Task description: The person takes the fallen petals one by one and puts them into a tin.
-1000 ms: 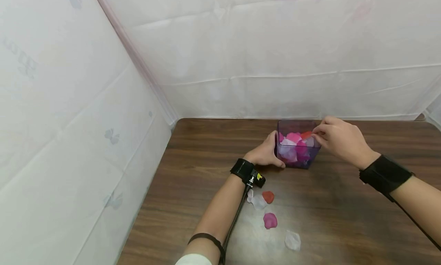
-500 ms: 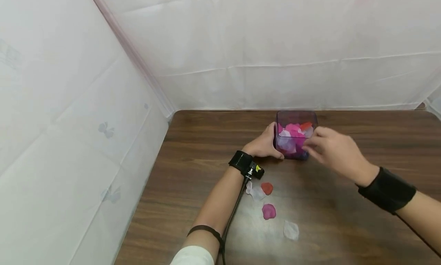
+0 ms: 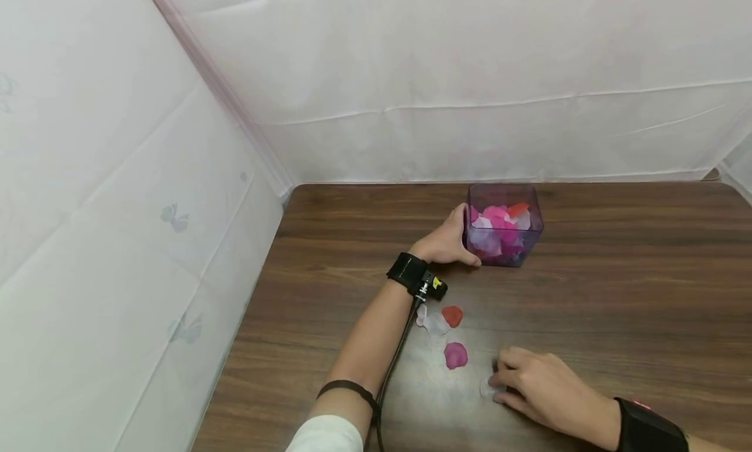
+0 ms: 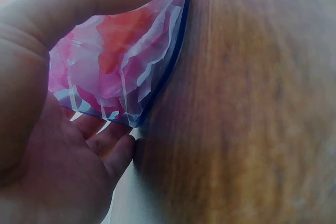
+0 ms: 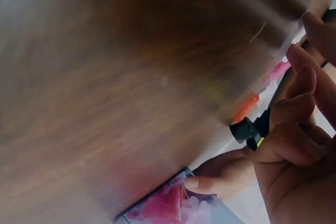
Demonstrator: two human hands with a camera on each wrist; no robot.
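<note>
**Right hand on the white petal, left hand steadying the box**

Left hand (image 3: 448,243) grips the left wall of the clear purple box (image 3: 502,233), far-centre on the wooden table (image 3: 617,295); thumb curls round the near corner, fingers on the far side. The left wrist view confirms it: palm and fingers wrap the box wall, petals showing through it. Box sits flat, about half full of pink, white and red petals.

Right hand (image 3: 540,393) is down at the near edge, fingers curled, tips on the white petal (image 3: 489,388). Whether it's pinched yet or just touched: can't tell, fingers cover most of it. Just left and farther: pink petal (image 3: 455,355), then red petal (image 3: 452,315) touching another pale white one (image 3: 433,324), near the left wrist strap.

Doing this step well, imo: petals are thin, limp fabric lying flat on smooth laminate, so there's no edge to grab. Best to press w/ one fingertip, drag slightly to ruck it up, then pinch the raised fold. Light grip; it weighs nothing and clings. Keep the left hand firm, since the box is light plastic and would skid easily.

Box: square, thin-walled, see-through, open top. Petals: rounded, slightly cupped, matte.
</note>
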